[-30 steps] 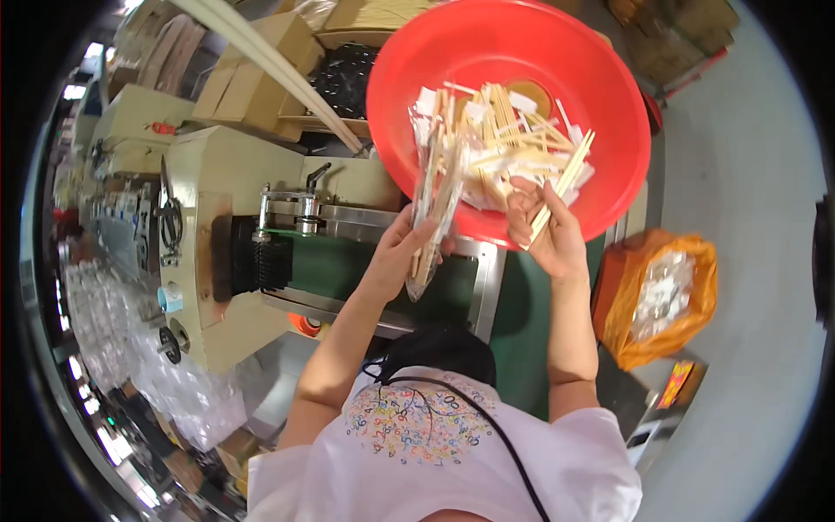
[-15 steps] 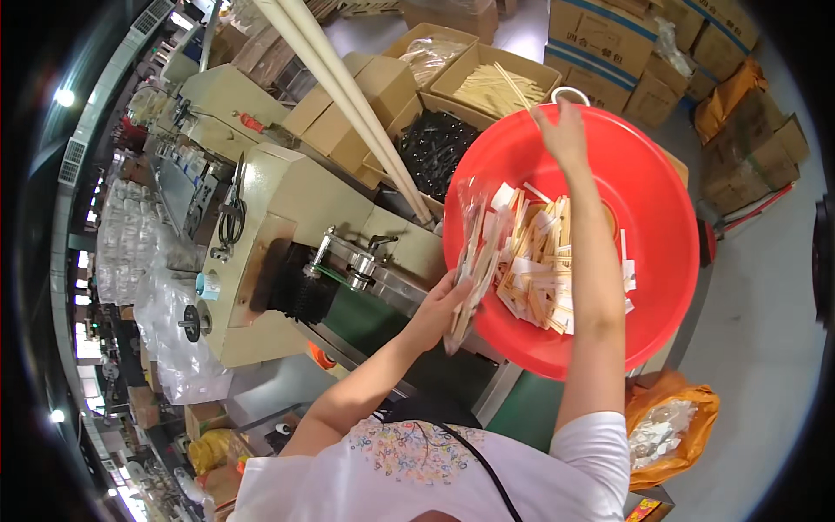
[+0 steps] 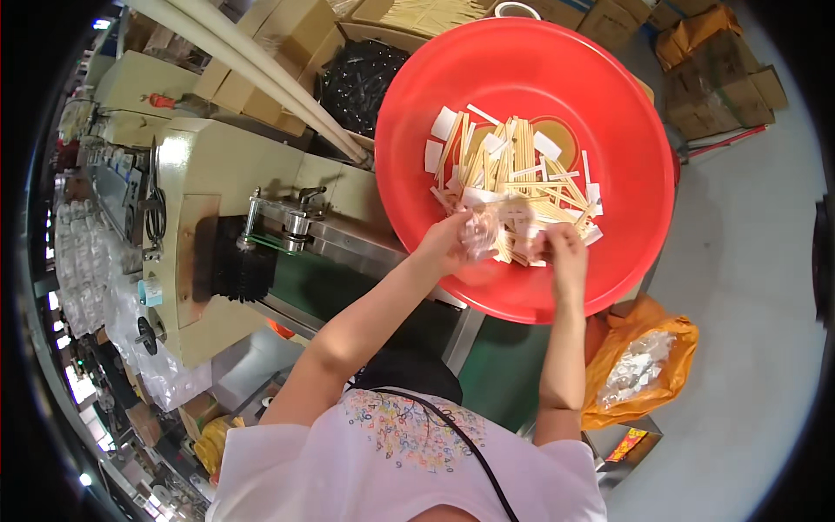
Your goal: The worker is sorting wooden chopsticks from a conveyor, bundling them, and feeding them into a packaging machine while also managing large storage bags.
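Head view: right hand [image 3: 564, 250], grip indeterminable, has rejoined left hand [image 3: 450, 244], fingers holding clear plastic [image 3: 480, 233], over red tub [image 3: 631, 174], permitting two-handed work.

This is a factory workshop, shown by the cream machine [image 3: 235, 148] with its green belt [image 3: 304, 283], open cardboard boxes [image 3: 300, 35] and the red basin [image 3: 631, 165] of wooden sticks [image 3: 524, 143].

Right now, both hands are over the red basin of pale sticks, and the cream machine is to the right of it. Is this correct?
Not entirely: the head view shows the cream machine to the left of the red basin. Both hands are indeed over this basin of pale sticks.
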`<action>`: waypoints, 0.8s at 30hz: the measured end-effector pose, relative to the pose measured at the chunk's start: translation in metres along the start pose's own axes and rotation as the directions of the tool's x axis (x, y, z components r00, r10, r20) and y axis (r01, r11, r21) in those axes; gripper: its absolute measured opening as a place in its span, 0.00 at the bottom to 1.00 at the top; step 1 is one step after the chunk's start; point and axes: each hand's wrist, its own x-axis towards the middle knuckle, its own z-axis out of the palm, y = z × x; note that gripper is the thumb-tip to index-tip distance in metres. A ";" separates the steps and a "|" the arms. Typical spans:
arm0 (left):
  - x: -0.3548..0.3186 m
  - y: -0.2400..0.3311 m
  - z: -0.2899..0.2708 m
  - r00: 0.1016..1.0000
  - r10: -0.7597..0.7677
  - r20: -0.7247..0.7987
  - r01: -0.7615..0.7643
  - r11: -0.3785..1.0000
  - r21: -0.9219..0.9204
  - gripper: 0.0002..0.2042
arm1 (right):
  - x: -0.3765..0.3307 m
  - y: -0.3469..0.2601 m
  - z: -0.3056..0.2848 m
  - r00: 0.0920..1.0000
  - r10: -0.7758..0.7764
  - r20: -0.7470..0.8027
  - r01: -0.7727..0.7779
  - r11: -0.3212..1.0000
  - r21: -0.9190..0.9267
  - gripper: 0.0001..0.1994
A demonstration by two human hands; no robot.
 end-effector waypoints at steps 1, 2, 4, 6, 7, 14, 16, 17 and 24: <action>0.002 -0.005 -0.003 1.000 -0.004 -0.006 0.004 1.000 -0.009 0.14 | -0.011 -0.022 0.000 0.999 0.021 -0.042 -0.026 0.992 -0.120 0.08; 0.005 -0.009 -0.004 0.992 -0.070 -0.108 0.066 0.997 -0.044 0.13 | -0.005 -0.015 -0.007 0.998 0.065 0.014 -0.062 0.983 -0.176 0.09; 0.004 -0.016 0.008 0.969 -0.152 -0.195 0.138 0.987 -0.083 0.12 | 0.000 -0.001 -0.013 0.983 0.136 0.121 -0.097 0.953 -0.286 0.12; -0.012 -0.022 0.019 0.987 -0.110 -0.121 0.106 0.994 -0.042 0.11 | -0.007 0.009 -0.008 0.943 0.230 0.240 -0.170 0.954 -0.247 0.19; -0.023 -0.026 0.027 0.987 -0.107 -0.122 0.101 0.994 -0.050 0.11 | -0.014 0.009 -0.004 0.941 0.235 0.245 -0.172 0.952 -0.253 0.19; -0.111 -0.033 0.061 0.992 -0.061 0.112 0.036 0.976 0.214 0.14 | -0.085 -0.020 0.018 0.960 -0.151 0.235 0.198 0.961 -0.191 0.10; -0.086 -0.035 0.027 0.991 -0.079 0.110 0.028 0.916 0.400 0.15 | -0.074 -0.010 0.009 0.927 0.004 0.375 0.110 0.953 -0.282 0.09; -0.076 -0.036 0.014 0.991 -0.089 0.100 0.016 0.819 0.574 0.15 | -0.067 -0.004 0.006 0.853 0.167 0.495 0.036 0.926 -0.375 0.08; -0.116 -0.042 0.006 0.993 0.069 0.093 -0.110 0.313 0.943 0.12 | -0.031 -0.017 0.019 0.993 0.027 0.113 0.015 0.934 -0.357 0.11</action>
